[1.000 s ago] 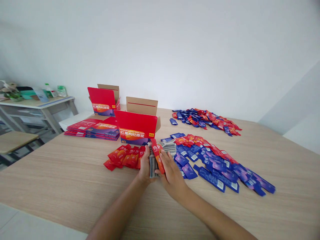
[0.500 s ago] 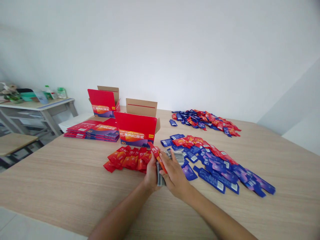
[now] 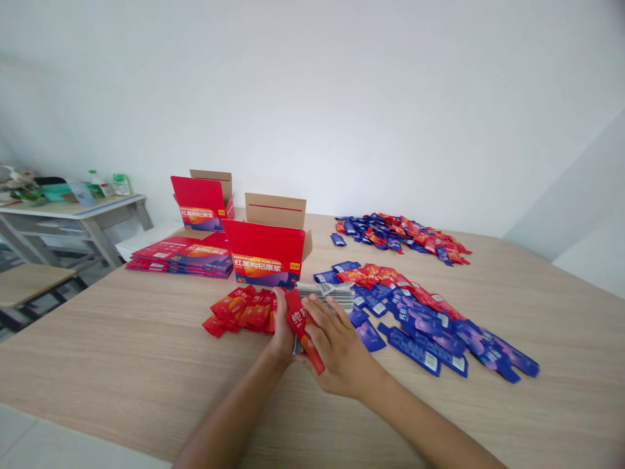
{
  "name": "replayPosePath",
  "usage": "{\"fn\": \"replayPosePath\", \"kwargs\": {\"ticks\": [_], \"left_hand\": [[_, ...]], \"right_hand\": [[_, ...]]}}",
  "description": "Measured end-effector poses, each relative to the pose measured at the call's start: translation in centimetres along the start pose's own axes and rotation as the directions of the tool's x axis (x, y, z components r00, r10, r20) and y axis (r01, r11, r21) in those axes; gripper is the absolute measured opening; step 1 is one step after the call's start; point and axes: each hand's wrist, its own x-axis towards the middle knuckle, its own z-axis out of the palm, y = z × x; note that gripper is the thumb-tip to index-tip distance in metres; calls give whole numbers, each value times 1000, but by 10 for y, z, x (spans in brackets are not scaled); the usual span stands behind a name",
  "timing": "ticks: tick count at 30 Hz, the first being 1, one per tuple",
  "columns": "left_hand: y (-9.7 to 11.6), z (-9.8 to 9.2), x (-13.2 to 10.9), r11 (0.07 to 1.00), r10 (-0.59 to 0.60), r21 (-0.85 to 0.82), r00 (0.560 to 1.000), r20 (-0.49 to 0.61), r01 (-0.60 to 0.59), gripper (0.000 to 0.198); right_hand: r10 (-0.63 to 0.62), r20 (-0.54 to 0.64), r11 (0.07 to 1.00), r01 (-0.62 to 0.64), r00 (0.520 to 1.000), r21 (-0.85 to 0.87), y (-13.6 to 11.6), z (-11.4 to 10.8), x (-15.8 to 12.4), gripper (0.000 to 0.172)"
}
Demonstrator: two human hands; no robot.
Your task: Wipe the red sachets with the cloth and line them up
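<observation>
Pale wood table (image 3: 146, 365), one, set against a white wall (image 3: 342, 98). Front box (image 3: 266, 251), red-fronted, flaps raised, standing just beyond the hands and blocking sight of the table behind it. Rear box (image 3: 200, 198), like print, also open, past the carton pile (image 3: 183, 254). Red row (image 3: 239, 309) of loose sachets, just beside the left hand, its near end partly covered. Near spread (image 3: 420, 319), red and blue, to the right. Far heap (image 3: 400, 234), same colours, toward the wall. Off the table's left end: side table (image 3: 53, 210) and stool (image 3: 34, 284).

Counts: boxes, two. Carton pile, one; layers not countable. Red row, at least four. Lone blue sachet (image 3: 338, 240), one, just left of the far heap. Near spread and far heap, one each; pieces overlap too much to count. Held red sachet (image 3: 305, 332), one.

Held red sachet: slim, white characters, orange lower part; tilted, between the hands, over a stack (image 3: 342, 301) of grey-and-white striped edges, perhaps two stacks, cannot tell. Left hand (image 3: 281, 333): fingers clamped on the stack, partly hidden. Right hand (image 3: 339, 345): fingers together, clamped on the held red sachet.
</observation>
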Motion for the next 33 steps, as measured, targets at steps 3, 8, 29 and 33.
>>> {"fn": "replayPosePath", "kwargs": {"ticks": [3,8,29,33], "left_hand": [[0,-2,0,1000,5,11,1000,-13,-5,86],[9,-4,2,999,40,24,999,3,-40,90],[-3,6,6,999,35,-39,997,71,-33,98],[3,4,9,1000,27,1,995,92,-27,103]], "right_hand": [[-58,96,998,59,994,-13,2,-1,0,40],[-135,214,989,145,967,-32,4,-5,1,55],[-22,254,999,29,967,-26,32,-27,6,55],[-55,319,995,24,946,101,32,-40,12,48]]}}
